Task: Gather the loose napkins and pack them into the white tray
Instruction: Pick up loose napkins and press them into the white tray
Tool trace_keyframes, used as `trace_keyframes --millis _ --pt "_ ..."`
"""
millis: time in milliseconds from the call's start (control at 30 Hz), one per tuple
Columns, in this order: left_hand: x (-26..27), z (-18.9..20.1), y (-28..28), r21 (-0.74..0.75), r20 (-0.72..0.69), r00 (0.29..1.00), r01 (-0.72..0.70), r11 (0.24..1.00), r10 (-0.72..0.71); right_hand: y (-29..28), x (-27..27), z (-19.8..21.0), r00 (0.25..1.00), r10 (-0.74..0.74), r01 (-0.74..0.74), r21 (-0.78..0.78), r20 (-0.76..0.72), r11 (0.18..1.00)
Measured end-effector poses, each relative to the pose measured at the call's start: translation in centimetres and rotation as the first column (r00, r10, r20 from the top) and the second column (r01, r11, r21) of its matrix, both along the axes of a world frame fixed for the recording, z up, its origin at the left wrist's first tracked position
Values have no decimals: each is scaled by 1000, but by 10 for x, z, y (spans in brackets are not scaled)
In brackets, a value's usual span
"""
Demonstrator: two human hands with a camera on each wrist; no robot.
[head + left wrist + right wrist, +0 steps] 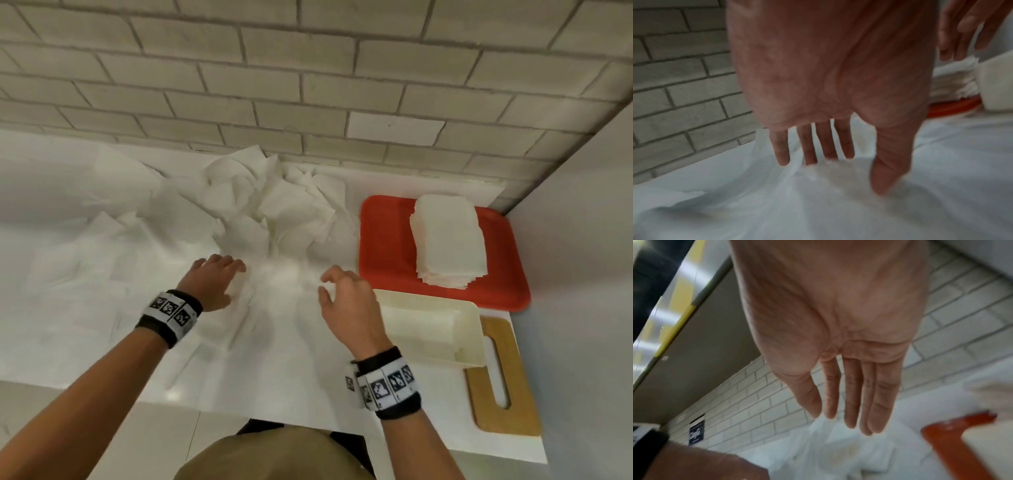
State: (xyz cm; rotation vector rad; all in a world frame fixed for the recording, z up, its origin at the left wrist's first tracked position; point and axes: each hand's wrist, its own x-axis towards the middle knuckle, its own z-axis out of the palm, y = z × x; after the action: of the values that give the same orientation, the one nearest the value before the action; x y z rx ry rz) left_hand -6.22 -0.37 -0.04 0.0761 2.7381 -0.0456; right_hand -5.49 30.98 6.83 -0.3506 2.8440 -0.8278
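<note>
Loose white napkins (267, 212) lie crumpled in a heap by the tiled wall and spread flat over the white counter. The white tray (472, 329) stands at the right front, with napkins lying inside it. My left hand (219, 277) is open, palm down, its fingertips (812, 160) touching the napkins (818, 186) in the counter's middle. My right hand (337, 291) hovers open just left of the tray, fingers straight (851, 418) above the napkin heap (838, 451), holding nothing.
A red tray (380, 240) behind the white tray carries a tall neat stack of napkins (445, 240). A wooden board (513, 383) with a handle slot lies under the white tray's right end. The tiled wall (308, 85) runs along the back, and a grey wall closes the right side.
</note>
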Motion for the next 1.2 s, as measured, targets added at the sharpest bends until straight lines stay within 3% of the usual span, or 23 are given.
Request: trace_keyframes --millis 67,133,200,267,300,367,467,633,767,867,1033,1133,1200 --pt "2 -7 -23 -71 84 994 75 995 -68 -35 -5 -22 996 62 -59 -49 62 997" --pt "4 -16 -34 -62 57 992 118 991 -115 -67 -8 -46 982 118 -95 -154 150 984" --pt "4 -19 -38 8 -53 990 134 991 -134 -94 -9 -65 964 142 -74 -287 226 955" --pt "5 -19 -40 212 -207 974 134 968 -90 -114 -8 -76 939 156 -17 -412 307 911" --pt "7 -15 -39 360 -260 965 135 923 -39 -120 -7 -81 930 159 11 -459 330 888" --pt "10 -2 -33 634 -281 956 122 764 81 -127 -4 -85 934 134 62 -517 332 854" --pt "11 24 -20 820 -224 947 55 569 231 -123 -2 -79 959 58 121 -587 276 800" --pt "8 25 -27 798 -7 971 -140 587 240 -91 -9 -73 958 -97 254 -637 271 728" --pt "11 -12 -23 720 72 913 -326 613 401 -76 -9 -95 906 -192 351 -416 377 839" --pt "14 -38 -18 644 130 898 -400 653 422 -63 -2 -119 850 -179 366 -309 496 878" --pt "14 -27 -28 674 64 855 -418 609 515 -34 0 -118 845 -271 426 -274 461 863" --pt "15 4 -38 728 9 867 -347 591 499 -19 -3 -95 889 -309 424 -351 339 835" --pt "18 24 -40 798 -5 882 -281 534 471 -14 -3 -71 919 -265 377 -461 291 803"
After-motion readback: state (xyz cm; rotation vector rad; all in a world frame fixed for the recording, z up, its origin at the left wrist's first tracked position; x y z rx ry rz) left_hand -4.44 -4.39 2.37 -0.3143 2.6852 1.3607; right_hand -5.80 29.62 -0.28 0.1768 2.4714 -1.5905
